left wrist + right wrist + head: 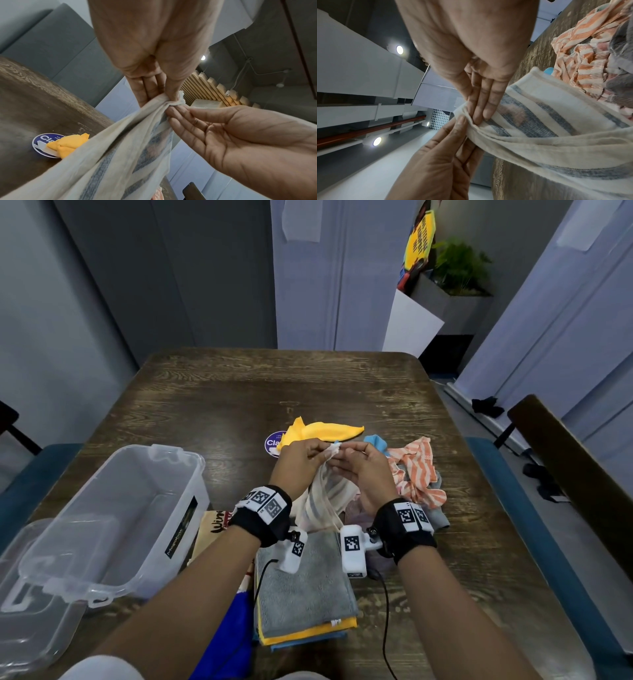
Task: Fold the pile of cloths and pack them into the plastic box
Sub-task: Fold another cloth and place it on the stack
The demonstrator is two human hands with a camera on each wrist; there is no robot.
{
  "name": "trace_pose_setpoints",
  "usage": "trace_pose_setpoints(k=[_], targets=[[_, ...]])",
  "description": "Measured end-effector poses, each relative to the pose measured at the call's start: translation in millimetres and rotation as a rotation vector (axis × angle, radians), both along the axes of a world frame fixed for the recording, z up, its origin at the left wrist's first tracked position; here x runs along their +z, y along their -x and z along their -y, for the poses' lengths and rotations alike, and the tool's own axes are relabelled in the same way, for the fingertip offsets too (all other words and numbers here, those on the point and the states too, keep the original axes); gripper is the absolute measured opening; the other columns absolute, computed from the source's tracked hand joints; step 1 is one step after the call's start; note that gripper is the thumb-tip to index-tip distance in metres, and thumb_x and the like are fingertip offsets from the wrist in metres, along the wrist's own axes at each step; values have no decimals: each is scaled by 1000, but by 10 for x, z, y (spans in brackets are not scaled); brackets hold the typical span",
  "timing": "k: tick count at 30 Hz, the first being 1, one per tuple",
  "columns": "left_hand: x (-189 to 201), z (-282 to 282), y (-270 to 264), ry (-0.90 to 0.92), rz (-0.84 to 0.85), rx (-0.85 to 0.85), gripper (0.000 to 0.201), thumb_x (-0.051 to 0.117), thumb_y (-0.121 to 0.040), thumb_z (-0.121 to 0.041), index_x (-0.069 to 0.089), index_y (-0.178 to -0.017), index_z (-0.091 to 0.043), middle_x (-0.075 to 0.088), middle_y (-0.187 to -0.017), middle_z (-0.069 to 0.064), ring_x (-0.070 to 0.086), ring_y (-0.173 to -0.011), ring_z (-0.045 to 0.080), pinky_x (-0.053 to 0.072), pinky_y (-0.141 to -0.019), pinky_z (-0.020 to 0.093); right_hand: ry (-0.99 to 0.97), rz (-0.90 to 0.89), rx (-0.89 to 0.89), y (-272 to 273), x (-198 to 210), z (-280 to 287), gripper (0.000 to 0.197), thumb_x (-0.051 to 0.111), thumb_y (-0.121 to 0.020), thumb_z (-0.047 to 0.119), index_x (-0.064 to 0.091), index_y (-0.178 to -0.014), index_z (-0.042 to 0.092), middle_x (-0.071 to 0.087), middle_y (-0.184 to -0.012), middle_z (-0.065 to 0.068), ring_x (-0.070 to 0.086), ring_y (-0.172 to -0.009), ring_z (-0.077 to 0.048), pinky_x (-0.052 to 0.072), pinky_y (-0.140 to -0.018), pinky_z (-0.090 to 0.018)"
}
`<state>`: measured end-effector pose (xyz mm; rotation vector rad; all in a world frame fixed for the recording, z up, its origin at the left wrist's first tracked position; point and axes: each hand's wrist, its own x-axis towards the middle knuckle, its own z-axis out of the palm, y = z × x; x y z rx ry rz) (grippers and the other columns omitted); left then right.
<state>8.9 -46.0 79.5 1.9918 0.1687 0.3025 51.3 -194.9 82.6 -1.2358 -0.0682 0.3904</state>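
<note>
A cream woven cloth with grey-blue stripes is held up over the dark wood-grain worktop, its lower part draping onto the heap below. The left hand has its grip closed on one corner, thumb against fingertips. The fabric is bunched there, so the rest hangs free and the hems show. The right hand meets the cloth just beside that corner. Its straight fingers lie along the hem in a wide, loose grip; the thumb is hidden, so a light pinch cannot be ruled out. It is likely feeling for the edge, to run along to the next corner before the cloth is spread for folding.

The clear plastic box with clip handles stands open on the left with nothing in it. A folded stack topped by a grey towel sits close to the body, probably to be packed in one go. Not yet folded are an orange-and-white striped cloth to the right and a yellow cloth beyond the hands.
</note>
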Motion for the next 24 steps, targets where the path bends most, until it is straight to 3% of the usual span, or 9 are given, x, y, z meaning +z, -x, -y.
trace_pose_setpoints(k=[3, 7, 9, 11, 13, 16, 18, 20, 24], targets=[[-29, -23, -38, 22, -30, 17, 22, 75, -88, -11, 73, -110, -13, 76, -103, 1, 71, -99, 10, 56, -95, 32, -36, -28, -5, -6, 34, 12, 14, 49, -99, 3, 54, -113, 0, 75, -97, -16, 73, -87, -25, 57, -85, -34], [67, -44, -73, -71, 36, 102, 15, 72, -91, -12, 74, -106, -10, 76, -99, 1, 71, -94, 10, 56, -90, 34, 42, 37, 21, -18, 52, 28, 31, 63, -93, 7, 56, -120, -6, 76, -107, -11, 71, -105, -22, 52, -100, -36], [163, -62, -81, -116, 92, 125, 14, 61, -97, -10, 72, -107, -11, 75, -97, 0, 69, -93, 12, 55, -88, 37, 177, 146, -23, -49, 36, 54, 21, 59, -96, 9, 56, -115, 1, 77, -100, -1, 70, -104, -17, 50, -96, -33], [275, -101, -79, -125, 160, 172, 17, 53, -101, -12, 68, -106, -13, 72, -94, 1, 67, -89, 17, 54, -84, 41, 286, 207, -149, -91, -20, 107, 15, 61, -97, 10, 55, -111, 9, 72, -102, -2, 66, -102, -21, 51, -89, -26], [443, -129, -67, -57, 223, 182, 17, 46, -104, -18, 63, -103, -16, 68, -92, 3, 62, -84, 18, 51, -81, 43, 361, 205, -248, -101, -60, 178, 30, 66, -95, 14, 51, -120, 9, 61, -105, -2, 59, -101, -20, 47, -76, -12], [770, -145, -29, 70, 325, 148, 22, 40, -106, -22, 57, -93, -19, 59, -85, 1, 55, -77, 16, 48, -75, 38, 390, 143, -129, -125, -120, 219, 57, 74, -90, 33, 40, -133, 19, 51, -125, -6, 53, -114, -20, 45, -86, -23], [963, -167, -14, 104, 374, 144, 26, 38, -108, -22, 54, -87, -21, 54, -79, -6, 50, -72, 9, 43, -70, 31, 350, 176, 3, -109, -97, 191, 54, 73, -87, 42, 46, -131, 24, 54, -132, -2, 57, -118, -16, 45, -94, -33], [1081, -204, -12, 109, 387, 139, 28, 37, -109, -22, 54, -89, -14, 52, -78, -5, 48, -70, 9, 42, -67, 29, 221, 231, 46, -83, -2, 149, 35, 67, -93, 36, 59, -124, 25, 65, -125, 0, 64, -110, -7, 47, -92, -33], [1088, -430, 20, 84, 374, 280, 25, 36, -108, -23, 54, -92, -17, 55, -84, -8, 50, -75, 5, 44, -71, 26, -101, 274, 24, -102, 304, 121, 24, 58, -99, 19, 64, -122, 15, 69, -118, 0, 62, -106, -16, 53, -91, -35]])
